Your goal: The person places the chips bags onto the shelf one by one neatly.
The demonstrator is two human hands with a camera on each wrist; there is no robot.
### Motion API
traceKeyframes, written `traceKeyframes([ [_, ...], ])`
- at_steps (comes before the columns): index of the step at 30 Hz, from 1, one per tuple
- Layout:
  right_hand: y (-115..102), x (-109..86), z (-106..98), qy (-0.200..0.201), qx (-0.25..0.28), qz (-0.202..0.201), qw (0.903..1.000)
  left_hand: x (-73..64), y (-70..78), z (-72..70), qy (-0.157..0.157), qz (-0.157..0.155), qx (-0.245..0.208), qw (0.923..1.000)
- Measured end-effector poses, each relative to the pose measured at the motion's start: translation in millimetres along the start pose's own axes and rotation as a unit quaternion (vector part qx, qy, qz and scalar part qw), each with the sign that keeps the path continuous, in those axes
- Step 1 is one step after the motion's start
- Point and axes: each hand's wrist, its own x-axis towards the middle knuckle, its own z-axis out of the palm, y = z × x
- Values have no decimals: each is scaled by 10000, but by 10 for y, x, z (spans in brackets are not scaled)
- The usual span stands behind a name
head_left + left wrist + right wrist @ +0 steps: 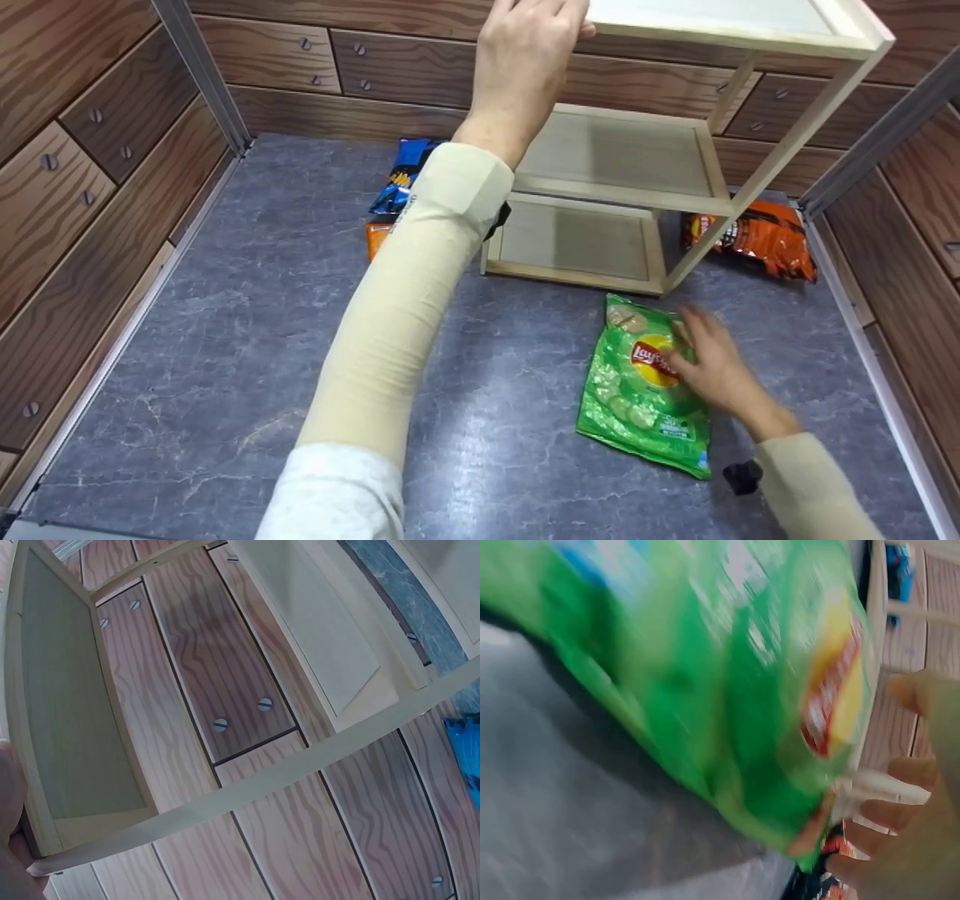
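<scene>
A three-tier wooden shelf (615,196) stands at the back right. At its top left corner, my left hand (525,56) grips the frame, the fingertips cut off by the head view's upper edge. In the left wrist view, part of that hand (11,832) shows against the corner. A green bag of Lay's potato chips (637,397) lies flat on the floor in front of the shelf. My right hand (716,367) hovers over the bag's right side, fingers spread and loosely bent. The right wrist view has the bag (705,690) blurred beside these fingers.
An orange chip bag (772,236) lies right of the shelf, near the side wall. Left of it are a blue chip bag (401,176) and an orange packet (376,238), both partly behind my left arm. Wood-patterned walls (405,71) enclose the grey marbled floor (225,360).
</scene>
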Motion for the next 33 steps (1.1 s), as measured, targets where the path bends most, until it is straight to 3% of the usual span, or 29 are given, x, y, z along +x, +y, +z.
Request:
traceKeyframes([
  [6,-205,-196,228,173,-367,-509,9979,-6,2,-3,-22,8,-35,10000],
  [13,-385,-486,419,-599,-829,-393,9940,-2,11,-8,-5,-6,-69,10000],
  [17,-402,-614,547,-682,-1002,-295,9922,0,22,-11,17,4,-50,10000],
  [23,-323,-653,669,-701,-977,-201,9925,-7,21,-15,28,1,17,10000],
  [33,-241,-635,717,-448,-626,-481,9959,-17,6,-26,-25,3,-4,10000],
])
